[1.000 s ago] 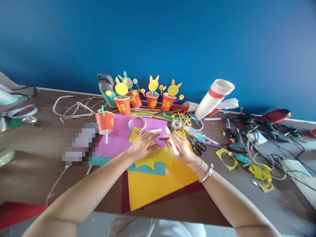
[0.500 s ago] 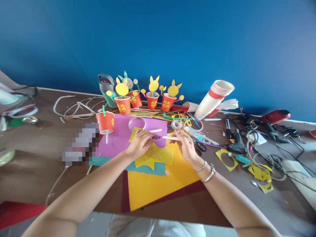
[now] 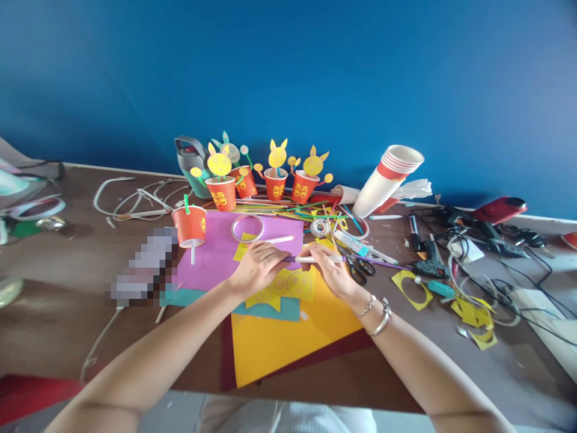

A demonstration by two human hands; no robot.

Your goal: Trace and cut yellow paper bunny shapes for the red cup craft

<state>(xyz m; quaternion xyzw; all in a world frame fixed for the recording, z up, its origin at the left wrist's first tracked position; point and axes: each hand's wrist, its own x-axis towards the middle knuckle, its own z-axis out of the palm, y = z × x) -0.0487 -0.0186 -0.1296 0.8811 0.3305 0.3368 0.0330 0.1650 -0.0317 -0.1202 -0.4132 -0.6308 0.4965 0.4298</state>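
Between my hands a white marker (image 3: 303, 260) is held level, its purple cap (image 3: 292, 259) lined up on its left end. My left hand (image 3: 256, 266) is closed on the cap. My right hand (image 3: 332, 272) pinches the white barrel, whose far end is purple. Below them lies a piece of yellow paper (image 3: 270, 294) with shapes and a round face drawn on it. It rests over teal paper (image 3: 288, 309) and a large orange-yellow sheet (image 3: 270, 355). Another white marker (image 3: 280, 239) lies just beyond my left hand on the purple sheet (image 3: 211, 264).
Red paper cups (image 3: 223, 195) with paper bunny figures stand along the wall. One more cup (image 3: 189, 228) stands left. At right are leaning stacked cups (image 3: 383, 183), black scissors (image 3: 359, 269), a glue gun (image 3: 430, 261), cables and yellow scraps (image 3: 473, 316). A tape roll (image 3: 247, 239) lies behind.
The marker's bare tip and the purple cap were slightly apart; now they meet. My right hand has moved a little left and the view has shifted slightly.
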